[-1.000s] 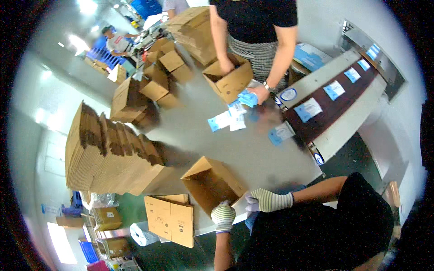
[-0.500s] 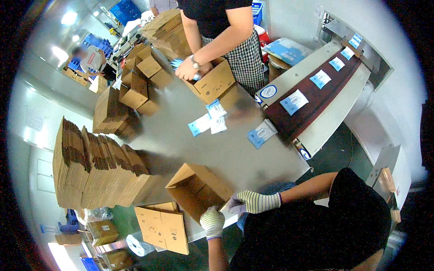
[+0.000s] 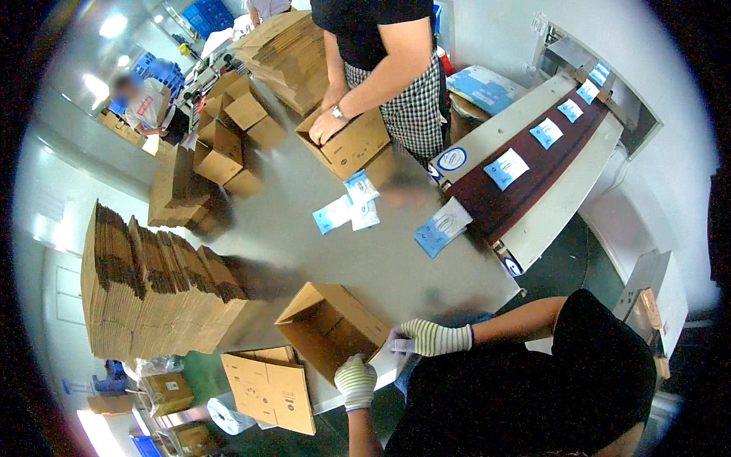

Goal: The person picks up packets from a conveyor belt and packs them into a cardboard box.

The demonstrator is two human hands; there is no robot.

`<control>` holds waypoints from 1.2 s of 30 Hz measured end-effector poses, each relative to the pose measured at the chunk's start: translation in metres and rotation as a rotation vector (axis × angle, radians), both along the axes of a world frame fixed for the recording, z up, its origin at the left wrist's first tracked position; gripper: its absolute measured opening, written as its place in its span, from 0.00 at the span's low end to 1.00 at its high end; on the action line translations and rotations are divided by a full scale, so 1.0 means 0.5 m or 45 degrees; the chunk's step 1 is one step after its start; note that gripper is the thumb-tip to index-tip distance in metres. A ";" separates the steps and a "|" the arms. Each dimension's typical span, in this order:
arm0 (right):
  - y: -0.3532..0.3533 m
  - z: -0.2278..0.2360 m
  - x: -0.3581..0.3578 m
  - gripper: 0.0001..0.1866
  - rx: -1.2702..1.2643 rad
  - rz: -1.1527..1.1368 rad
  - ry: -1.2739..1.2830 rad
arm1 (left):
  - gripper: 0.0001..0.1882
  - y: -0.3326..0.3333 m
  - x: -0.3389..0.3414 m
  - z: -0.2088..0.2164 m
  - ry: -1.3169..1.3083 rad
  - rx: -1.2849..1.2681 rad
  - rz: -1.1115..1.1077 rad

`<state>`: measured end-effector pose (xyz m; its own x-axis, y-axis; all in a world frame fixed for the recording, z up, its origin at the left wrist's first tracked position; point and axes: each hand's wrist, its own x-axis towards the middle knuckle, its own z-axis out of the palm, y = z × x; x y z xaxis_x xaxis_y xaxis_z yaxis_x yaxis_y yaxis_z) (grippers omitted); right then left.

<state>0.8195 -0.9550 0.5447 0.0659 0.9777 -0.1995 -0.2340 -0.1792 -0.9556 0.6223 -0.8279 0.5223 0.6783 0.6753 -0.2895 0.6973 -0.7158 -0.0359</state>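
An open cardboard box [image 3: 316, 343] lies tilted near the table's front edge, its opening toward me. My left hand [image 3: 355, 382], in a striped knit glove, grips the near edge of that box with fingers curled over it. At the box's right near corner, my right hand [image 3: 431, 337], gloved alike, is closed on the edge, partly hidden by its own fingers. Flattened cardboard boxes [image 3: 269, 391] rest just left of my left hand.
Across the table [image 3: 304, 251], a co-worker's hands [image 3: 329, 126] reach into another box [image 3: 350, 145]. Blue-and-white packets [image 3: 350, 207] lie mid-table; more ride a dark conveyor belt [image 3: 525, 160] at right. Tall stacks of folded cardboard [image 3: 152, 297] stand at left, with open boxes [image 3: 221, 152] beyond.
My hands keep their hold on the box, which has barely moved. Packets on the belt have advanced toward the table. The co-worker's hands have gone deeper into their box, and the blue packets there are hidden.
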 end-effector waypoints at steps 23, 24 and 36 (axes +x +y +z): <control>0.077 -0.125 0.300 0.16 -0.070 0.091 -1.207 | 0.10 0.012 0.019 0.016 -0.037 -0.019 -0.017; 0.089 -0.106 0.344 0.16 -0.145 0.139 -1.408 | 0.10 0.015 0.012 0.010 -0.024 -0.011 -0.038; 0.185 -0.177 0.577 0.23 -0.589 0.679 -1.720 | 0.11 0.022 0.029 0.016 0.061 -0.071 0.040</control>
